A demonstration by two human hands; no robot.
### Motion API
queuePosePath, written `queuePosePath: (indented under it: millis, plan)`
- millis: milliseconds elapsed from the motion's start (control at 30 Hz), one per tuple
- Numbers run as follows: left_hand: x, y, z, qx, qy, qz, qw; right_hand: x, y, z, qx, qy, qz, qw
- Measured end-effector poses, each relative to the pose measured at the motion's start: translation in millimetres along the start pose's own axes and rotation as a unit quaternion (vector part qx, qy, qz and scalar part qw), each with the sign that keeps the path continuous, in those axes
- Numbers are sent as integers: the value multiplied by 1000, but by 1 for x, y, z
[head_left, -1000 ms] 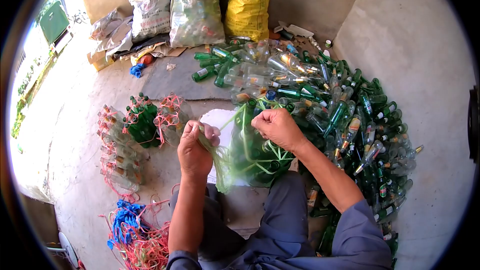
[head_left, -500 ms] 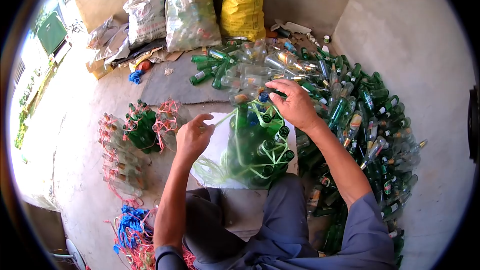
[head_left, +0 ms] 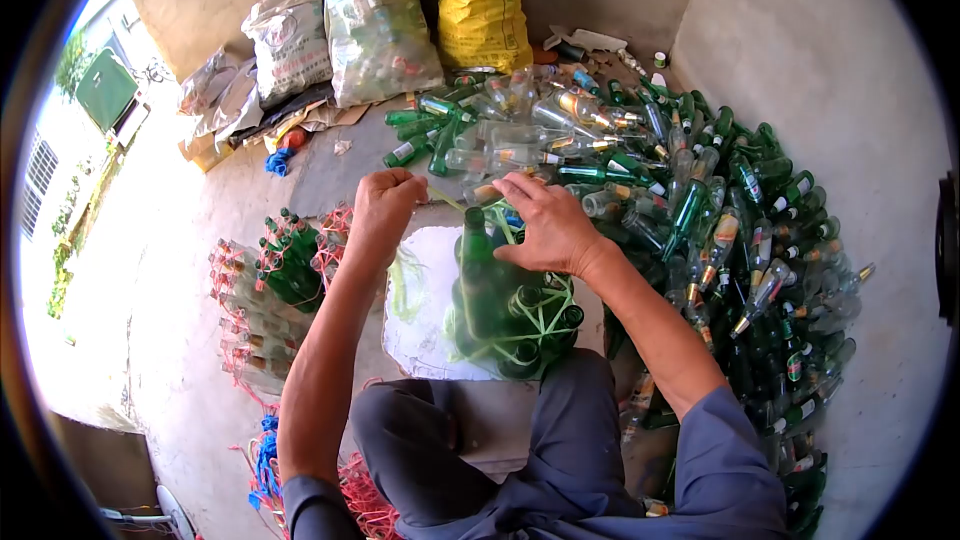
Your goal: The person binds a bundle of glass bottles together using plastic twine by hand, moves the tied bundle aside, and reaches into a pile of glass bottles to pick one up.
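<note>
A bundle of green bottles (head_left: 478,290) stands upright, with pale green plastic twine (head_left: 545,318) looped around the necks. My left hand (head_left: 385,212) is raised left of the bundle, its fingers closed on an end of the twine stretching toward the bottles. My right hand (head_left: 552,225) is over the rear necks, thumb and fingers spread apart and touching or very near the bundle; it hides some of the necks. Beneath the bundle is a white board (head_left: 415,340), with a loose tangle of the same twine on its left side.
Loose green and clear bottles (head_left: 690,205) are heaped to the right and behind. Bottles tied with pink twine (head_left: 250,310) stand at left. Pink and blue twine (head_left: 268,465) lies at lower left. A clear sack (head_left: 380,30) and a yellow sack (head_left: 480,10) lean against the wall.
My left hand has risen away from me, drawing the twine up. My right hand has come down over the rear necks. The loose twine on the board has shifted and shrunk.
</note>
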State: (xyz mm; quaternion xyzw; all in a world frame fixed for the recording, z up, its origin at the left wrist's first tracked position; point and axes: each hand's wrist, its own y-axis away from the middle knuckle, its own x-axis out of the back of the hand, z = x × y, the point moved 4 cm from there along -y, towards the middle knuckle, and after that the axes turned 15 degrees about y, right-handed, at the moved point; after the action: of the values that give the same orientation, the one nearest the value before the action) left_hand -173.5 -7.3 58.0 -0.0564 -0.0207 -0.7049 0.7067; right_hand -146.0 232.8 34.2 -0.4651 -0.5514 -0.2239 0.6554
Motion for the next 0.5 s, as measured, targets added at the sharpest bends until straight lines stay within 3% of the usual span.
queuePosePath:
  millis: [100,167,267,300,367,500]
  plan:
    - [-40,9,25,-14,70,-59,996,0,1,-1,5,1,13,1000]
    - [-68,22,38,-56,45,-116,991,2,1,0,13,-19,23,999]
    - [-98,46,38,-176,-227,-178,941,-1,0,2,23,-36,20,999]
    - [-105,56,29,-243,-253,-204,914,-2,-1,4,29,-29,24,999]
    - [-113,76,18,-280,-326,-251,867,-9,-1,6,39,-18,31,999]
    - [-112,96,20,-302,-330,-188,874,-10,-3,8,47,-34,9,998]
